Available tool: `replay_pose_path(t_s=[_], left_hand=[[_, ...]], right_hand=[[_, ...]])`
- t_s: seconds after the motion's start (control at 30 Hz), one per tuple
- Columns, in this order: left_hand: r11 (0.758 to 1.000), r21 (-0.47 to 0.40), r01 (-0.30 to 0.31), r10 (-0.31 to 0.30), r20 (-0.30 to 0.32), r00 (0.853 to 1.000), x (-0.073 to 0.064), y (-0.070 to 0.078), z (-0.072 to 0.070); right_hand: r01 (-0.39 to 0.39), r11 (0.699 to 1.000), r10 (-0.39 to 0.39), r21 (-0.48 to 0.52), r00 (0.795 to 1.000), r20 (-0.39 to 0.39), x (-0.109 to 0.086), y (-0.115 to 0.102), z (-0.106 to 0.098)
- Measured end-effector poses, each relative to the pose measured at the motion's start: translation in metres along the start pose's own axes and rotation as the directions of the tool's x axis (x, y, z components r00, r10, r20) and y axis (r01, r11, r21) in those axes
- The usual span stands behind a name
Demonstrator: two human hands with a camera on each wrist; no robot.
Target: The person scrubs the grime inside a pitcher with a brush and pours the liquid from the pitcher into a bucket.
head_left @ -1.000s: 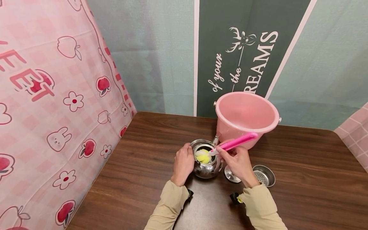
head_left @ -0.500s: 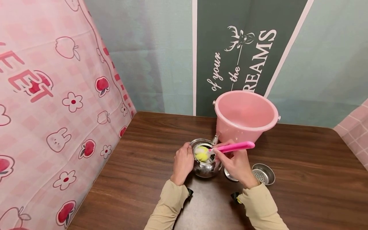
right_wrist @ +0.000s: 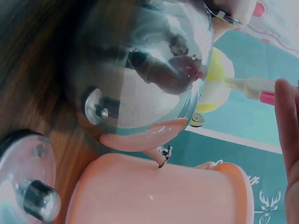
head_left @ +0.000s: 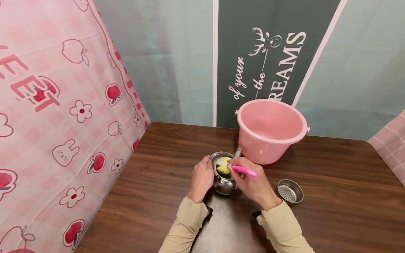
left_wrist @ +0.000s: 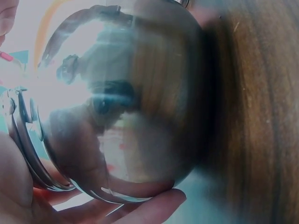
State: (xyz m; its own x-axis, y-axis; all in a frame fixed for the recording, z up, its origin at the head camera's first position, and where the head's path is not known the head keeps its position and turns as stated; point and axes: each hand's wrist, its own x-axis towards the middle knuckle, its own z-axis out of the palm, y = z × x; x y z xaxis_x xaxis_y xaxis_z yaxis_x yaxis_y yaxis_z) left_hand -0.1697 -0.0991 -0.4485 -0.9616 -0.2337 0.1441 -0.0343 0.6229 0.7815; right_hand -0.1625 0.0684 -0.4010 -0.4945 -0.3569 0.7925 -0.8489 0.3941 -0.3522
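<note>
A shiny steel teapot (head_left: pixel 224 187) stands on the wooden table, its mouth uncovered. My left hand (head_left: pixel 201 180) grips its left side; in the left wrist view, the fingers (left_wrist: pixel 156 205) curve round the pot's body, beside the lowered metal handle (left_wrist: pixel 29 144). With thumb and fingers, my right hand (head_left: pixel 255 181) pinches a sponge brush (head_left: pixel 244 170) by its pink and white handle. The yellow and white sponge head sits in the pot's mouth, part of it showing above the rim in the right wrist view.
Behind the teapot, near its spout (head_left: pixel 238 152), stands a pink bucket (head_left: pixel 264 151). A steel strainer cup (head_left: pixel 290 191) rests to the right of the right hand. The pot lid (right_wrist: pixel 28 172) lies on the table in the right wrist view, hidden from the head view.
The brush handle has swung from pointing up and right to pointing down and right, toward me. My right hand has turned with it and now covers the lid. The left hand stays on the pot.
</note>
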Motion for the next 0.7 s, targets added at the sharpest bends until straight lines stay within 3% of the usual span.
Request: replay_pose_path(t_s=[0.1,0.23,0.4,0.7], left_hand=[[1.000,0.003,0.002,-0.002,0.003,1.000,0.000,0.000,0.000],[1.000,0.003,0.011,-0.011,0.014,1.000,0.001,0.000,-0.001],[1.000,0.010,0.015,-0.015,0.008,1.000,0.000,0.000,-0.001],[0.999,0.033,0.029,-0.029,-0.009,1.000,0.000,0.002,0.000]], right_hand=[[0.086,0.996,-0.086,-0.019,0.996,-0.005,0.003,0.001,0.001],[0.140,0.986,-0.140,-0.087,0.990,0.004,0.005,-0.002,0.002],[0.130,0.979,-0.128,-0.159,0.992,0.025,0.005,-0.006,0.002],[0.035,0.962,-0.016,-0.271,0.997,0.071,0.008,-0.014,0.000]])
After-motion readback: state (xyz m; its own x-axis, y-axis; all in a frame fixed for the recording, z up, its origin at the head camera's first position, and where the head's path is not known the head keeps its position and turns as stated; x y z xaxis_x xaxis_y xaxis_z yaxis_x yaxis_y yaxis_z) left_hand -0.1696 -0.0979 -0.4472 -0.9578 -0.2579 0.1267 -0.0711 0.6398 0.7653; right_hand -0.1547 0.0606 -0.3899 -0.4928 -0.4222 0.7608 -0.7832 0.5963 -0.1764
